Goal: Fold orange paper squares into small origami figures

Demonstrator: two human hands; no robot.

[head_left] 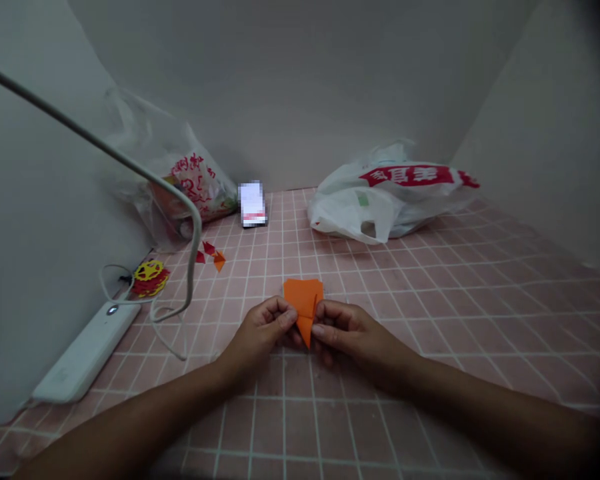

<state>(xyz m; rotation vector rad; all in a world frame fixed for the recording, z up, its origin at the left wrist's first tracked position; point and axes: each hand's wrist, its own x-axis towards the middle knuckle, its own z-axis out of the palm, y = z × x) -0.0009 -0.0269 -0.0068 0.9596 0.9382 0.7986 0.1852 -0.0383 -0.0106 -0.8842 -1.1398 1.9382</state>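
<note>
A folded piece of orange paper (303, 297) lies on the pink tiled tabletop (430, 300), its point toward me. My left hand (263, 330) pinches its left side with closed fingers. My right hand (347, 328) pinches its right side the same way. Both hands rest low on the table, meeting at the paper's narrow lower tip.
A white power bank (83, 353) with a looping white cable (180, 293) lies at the left. Red and yellow paper cut-outs (149, 277) and small scraps (211, 256) sit behind it. A clear bag (180, 180), a phone (253, 204) and a white plastic bag (385, 197) stand along the back wall.
</note>
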